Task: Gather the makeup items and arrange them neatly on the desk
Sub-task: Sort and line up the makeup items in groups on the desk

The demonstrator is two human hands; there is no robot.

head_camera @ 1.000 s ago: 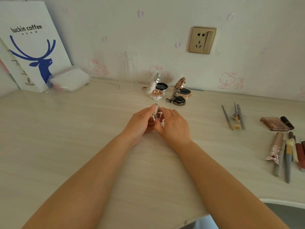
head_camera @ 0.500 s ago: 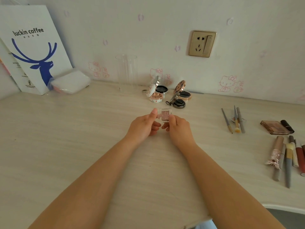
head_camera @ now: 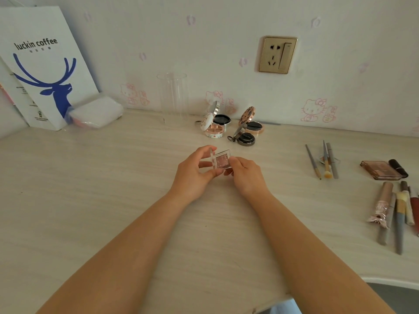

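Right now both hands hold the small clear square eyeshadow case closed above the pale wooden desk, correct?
Not quite: the small clear square eyeshadow case is open, its lid raised by the left hand while the right hand holds the base above the pale wooden desk, as the head view shows.

You see a small square clear eyeshadow case (head_camera: 222,161) with a pink glitter pan, its lid open, above the desk (head_camera: 90,200); four open round compacts (head_camera: 229,128) stand behind it.

Both forearms reach forward, left hand (head_camera: 192,175) and right hand (head_camera: 246,175) meeting, fingers curled in a grip.
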